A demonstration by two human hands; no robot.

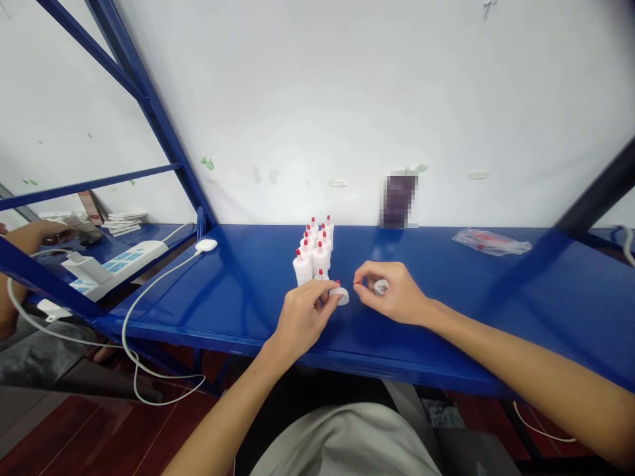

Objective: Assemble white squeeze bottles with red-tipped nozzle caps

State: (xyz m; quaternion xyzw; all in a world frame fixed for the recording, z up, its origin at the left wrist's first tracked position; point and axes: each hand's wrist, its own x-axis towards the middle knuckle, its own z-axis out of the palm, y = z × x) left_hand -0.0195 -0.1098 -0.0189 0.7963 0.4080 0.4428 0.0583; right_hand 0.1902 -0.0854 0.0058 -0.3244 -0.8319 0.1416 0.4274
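My left hand (308,309) is closed, thumb and fingers pinching a white round plastic piece (340,296); I cannot tell whether it is a bottle's end or a lid. A red tip shows just above it. To the right, my right hand (394,291) is curled, with its thumb and index fingertips close together. A small white round piece (381,287) sits within those curled fingers, and a speck of red shows at the fingertips. Just beyond my left hand, several white squeeze bottles (321,256) with red tips stand upright in two rows, the nearest partly hidden.
On the blue table (238,284) lie a clear plastic bag (491,242) with red bits and a white puck-like device (206,245) on a cable. A blurred dark phone-like object (398,200) leans against the wall. Left, beyond the blue frame, are a power strip (126,259) and another person's arm (30,241).
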